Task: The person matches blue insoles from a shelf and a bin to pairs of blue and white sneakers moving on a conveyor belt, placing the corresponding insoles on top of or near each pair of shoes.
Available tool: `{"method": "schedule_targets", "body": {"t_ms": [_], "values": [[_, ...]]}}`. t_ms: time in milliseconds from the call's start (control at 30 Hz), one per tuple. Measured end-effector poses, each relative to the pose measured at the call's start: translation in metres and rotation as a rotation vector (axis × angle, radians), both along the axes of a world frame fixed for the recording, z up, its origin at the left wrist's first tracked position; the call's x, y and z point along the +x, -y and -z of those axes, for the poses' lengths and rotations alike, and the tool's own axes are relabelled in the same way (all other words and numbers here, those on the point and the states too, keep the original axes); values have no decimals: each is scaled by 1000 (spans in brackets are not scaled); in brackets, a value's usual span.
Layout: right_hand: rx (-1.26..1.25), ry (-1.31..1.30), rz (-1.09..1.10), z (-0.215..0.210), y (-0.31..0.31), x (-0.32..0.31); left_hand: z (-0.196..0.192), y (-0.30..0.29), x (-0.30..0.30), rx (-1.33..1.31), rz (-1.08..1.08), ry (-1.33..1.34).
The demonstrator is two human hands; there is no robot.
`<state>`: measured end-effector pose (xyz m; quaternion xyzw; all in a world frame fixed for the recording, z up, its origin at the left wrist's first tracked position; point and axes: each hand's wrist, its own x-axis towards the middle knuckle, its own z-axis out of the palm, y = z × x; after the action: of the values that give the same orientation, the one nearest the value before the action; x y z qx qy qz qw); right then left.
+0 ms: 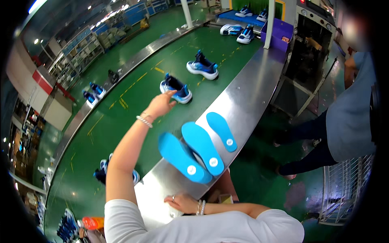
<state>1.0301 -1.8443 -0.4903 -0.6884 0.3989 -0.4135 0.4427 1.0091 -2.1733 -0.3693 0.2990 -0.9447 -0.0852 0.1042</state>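
My left hand [161,105] stretches over the green conveyor belt with its fingers apart. Its fingertips overlap the blue-and-white sneaker [184,95]; whether they touch it I cannot tell. A second sneaker [202,69] stands farther along the belt. Low over the metal ledge, my right hand [184,203] is closed, its fingers curled beside a small whitish thing [174,211] too unclear to name. Between my hands lie bright blue insoles with round white stickers: a left pile [176,156], a middle one [198,139] and a smaller one [219,127] at the right.
More sneakers [245,34] stand at the belt's far end, beside a purple bin [279,34]. A pair [94,93] sits on the far rail. At right stands a person [350,117] near a wire cage [344,190]. An orange-filled bottle [92,222] is at lower left.
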Motion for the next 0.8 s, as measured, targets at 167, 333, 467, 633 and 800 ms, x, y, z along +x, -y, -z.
{"method": "schedule_targets", "body": {"t_ms": [167,333,467,633,800], "values": [[105,-26,-158,-4,1,-3,72,73,-35,188,-37,-202],[78,40,-154,4,2,-2,69,42,-19,280,-207,-149],[85,26,-96,14,1,2,66,-18,46,97,-321,-114],[-155,-263,-222,-56,-5,-12,60,-107,138,111,-349,-109],[-440,-486,240,-151,16,-48,63,-136,182,264,-316,-223]]}}
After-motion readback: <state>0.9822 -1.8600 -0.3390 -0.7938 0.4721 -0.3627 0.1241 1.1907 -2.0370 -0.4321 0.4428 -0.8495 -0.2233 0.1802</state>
